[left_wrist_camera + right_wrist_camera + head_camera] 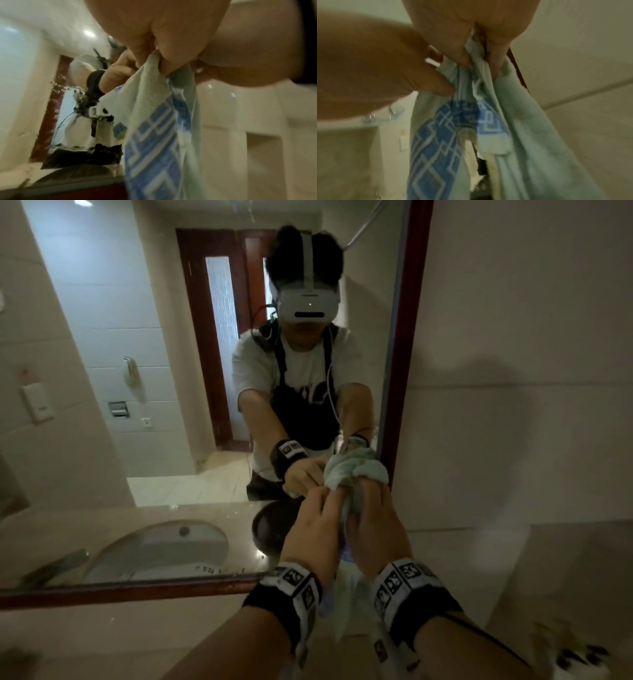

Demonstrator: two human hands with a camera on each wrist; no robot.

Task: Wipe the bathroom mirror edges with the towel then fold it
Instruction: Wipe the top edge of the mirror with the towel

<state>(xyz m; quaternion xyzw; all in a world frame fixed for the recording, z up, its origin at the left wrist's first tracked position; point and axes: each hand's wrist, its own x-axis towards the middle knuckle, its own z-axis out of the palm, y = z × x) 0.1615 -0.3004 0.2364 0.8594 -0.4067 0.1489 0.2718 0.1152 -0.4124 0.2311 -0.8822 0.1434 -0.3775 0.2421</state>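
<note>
A pale green towel (354, 474) with a blue patterned band is bunched against the lower right corner of the mirror (137, 371), by its dark red frame (402, 371). My left hand (325, 498) pinches the towel from the left. My right hand (371, 491) grips it from the right, close beside the left. The rest of the towel hangs down between my wrists. In the left wrist view my left hand (154, 58) pinches a towel (154, 121) edge. In the right wrist view my right hand (479, 59) clasps gathered towel (513, 121) folds.
The frame's bottom edge (120, 590) runs left above a beige counter (102, 642). A tiled wall (513, 371) lies right of the mirror. The glass reflects a sink (164, 542), a dark round object (274, 529) and the person.
</note>
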